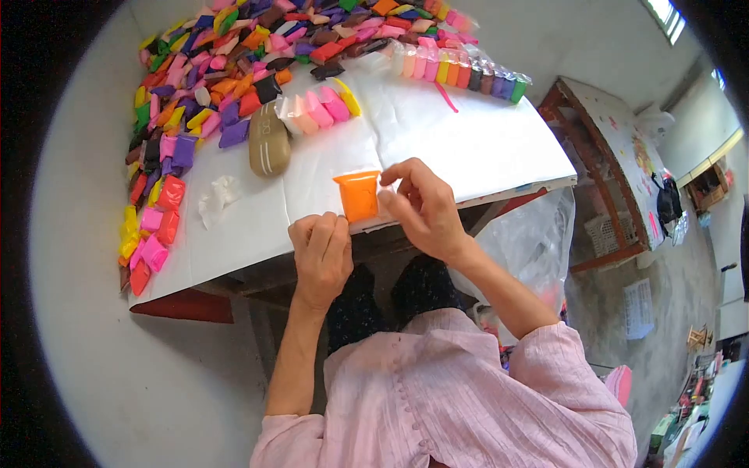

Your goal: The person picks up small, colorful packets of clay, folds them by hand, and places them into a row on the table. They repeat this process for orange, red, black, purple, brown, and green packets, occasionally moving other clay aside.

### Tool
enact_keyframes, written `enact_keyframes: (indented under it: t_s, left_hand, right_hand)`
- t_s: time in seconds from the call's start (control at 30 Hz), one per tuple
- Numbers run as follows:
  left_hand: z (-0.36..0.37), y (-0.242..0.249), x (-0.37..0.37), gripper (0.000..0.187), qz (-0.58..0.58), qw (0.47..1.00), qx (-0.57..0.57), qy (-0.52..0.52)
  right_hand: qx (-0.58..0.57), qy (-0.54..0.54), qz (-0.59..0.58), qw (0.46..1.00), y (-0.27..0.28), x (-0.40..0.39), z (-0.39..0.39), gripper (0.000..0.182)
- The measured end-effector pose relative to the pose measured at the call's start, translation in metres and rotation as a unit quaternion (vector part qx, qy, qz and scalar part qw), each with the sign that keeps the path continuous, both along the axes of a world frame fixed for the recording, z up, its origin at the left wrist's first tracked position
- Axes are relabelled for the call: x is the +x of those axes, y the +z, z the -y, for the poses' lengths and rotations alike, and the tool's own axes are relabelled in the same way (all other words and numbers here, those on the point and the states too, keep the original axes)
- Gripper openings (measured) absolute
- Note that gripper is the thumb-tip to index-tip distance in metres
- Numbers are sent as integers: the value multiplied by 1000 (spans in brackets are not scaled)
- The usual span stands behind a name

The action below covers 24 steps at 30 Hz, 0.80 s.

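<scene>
Packet, bright orange, rectangular and film-wrapped (360, 196), was positioned at the near edge of the white-covered table (491, 152). At its seven o'clock, the person's left hand (322, 256) was curled, fingertips at the lower left corner; whether they pinched it could not be told. At three o'clock, the right hand (427, 207) showed thumb and forefinger spread apart beside the packet's edge. An olive-brown, rounded oblong object with pale stripes (269, 142) lay at ten o'clock, crumpled translucent film (217, 200) at nine, and a film-wrapped row of multicoloured packets (442, 69) at one.
</scene>
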State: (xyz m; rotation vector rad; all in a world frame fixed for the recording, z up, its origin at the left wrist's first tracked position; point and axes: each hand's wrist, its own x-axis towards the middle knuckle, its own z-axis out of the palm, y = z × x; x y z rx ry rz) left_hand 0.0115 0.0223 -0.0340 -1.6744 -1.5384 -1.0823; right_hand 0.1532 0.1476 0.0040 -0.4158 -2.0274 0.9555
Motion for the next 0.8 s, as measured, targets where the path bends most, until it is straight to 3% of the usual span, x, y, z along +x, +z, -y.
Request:
enact_keyframes:
  t_s: [0.13,0.17,0.27,0.47,0.57,0.67,0.8]
  left_hand:
    - [3,1,0,18,-52,998,20,-1]
    - [3,1,0,19,-62,998,26,2]
    - [1,6,1,17,-55,998,31,2]
    - [-2,13,2,18,14,1000,25,-9]
    - [-1,19,3,23,57,998,-9,-22]
    - [2,37,21,27,345,931,-40,-108]
    - [-8,42,21,43,367,919,-92,-113]
  right_hand:
    - [-188,67,-64,978,8,-6,-5,38]
    - [-266,84,-49,959,15,-3,-4,39]
    - [-314,131,11,940,25,1,-11,30]
    - [-311,152,-8,938,28,-3,-19,19]
    - [-238,166,19,957,31,-4,-28,14]
    - [-133,172,21,976,32,-6,-40,11]
    - [-124,219,8,968,34,-10,-46,11]
